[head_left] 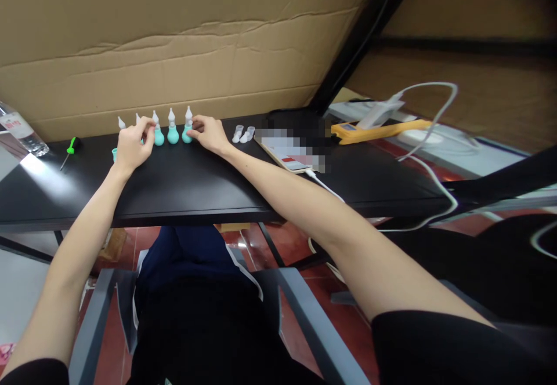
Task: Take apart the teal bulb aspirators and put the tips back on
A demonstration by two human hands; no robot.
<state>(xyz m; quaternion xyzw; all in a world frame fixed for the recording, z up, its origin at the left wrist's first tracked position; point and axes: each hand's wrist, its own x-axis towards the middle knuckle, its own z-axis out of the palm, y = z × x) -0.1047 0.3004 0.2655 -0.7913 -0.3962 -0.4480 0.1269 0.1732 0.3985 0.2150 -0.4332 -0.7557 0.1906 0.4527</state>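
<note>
Along the far edge of the black bench (195,182), just in front of the cardboard wall (174,43), you have a row of small teal squeeze bulbs with white nozzles (173,127) standing upright and close together. Your right hand (212,134) pinches the rightmost bulb (187,126) at the row's end, fingertips closed on it. Your left hand (131,146) curls over the row's left part, fingers closed about a bulb there, though how firmly you hold it cannot be made out. A loose teal piece (114,153) lies just left of that hand.

These bulbs are narrow-based and top-heavy, so a sideways nudge from either of your hands would likely tip one into its neighbour and topple the row. Your left wrist hovers near the loose piece and could sweep it away.

Both your arms are stretched forward nearly straight, forearms above the bench, hands apart at either end of the row. Two white caps (243,134) sit just right of the row, a green screwdriver (69,148) well to its left.
</note>
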